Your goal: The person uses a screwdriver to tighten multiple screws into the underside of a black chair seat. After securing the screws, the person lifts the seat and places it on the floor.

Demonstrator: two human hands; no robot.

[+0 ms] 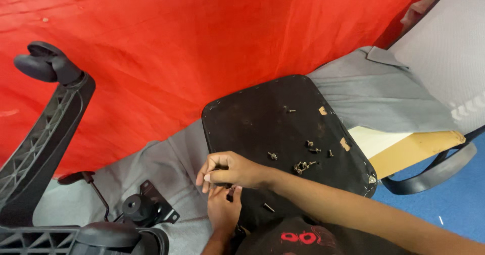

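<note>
In the head view, the right hand [230,169] is curling its fingers together over something small at the near edge of the black chair seat underside [262,118]; what it is pinching is too hidden to tell. The left hand [223,207] is sitting just beneath it, fingers bent up around a small dark piece, touching the right hand. Loose screws [303,165] are lying scattered on the seat panel, one bolt [268,207] nearer the wrist. A black tilt mechanism plate [144,208] is resting on grey fabric [172,154], beside the chair's star base [40,129]. Behind, a red cloth [192,38] is hanging.
</note>
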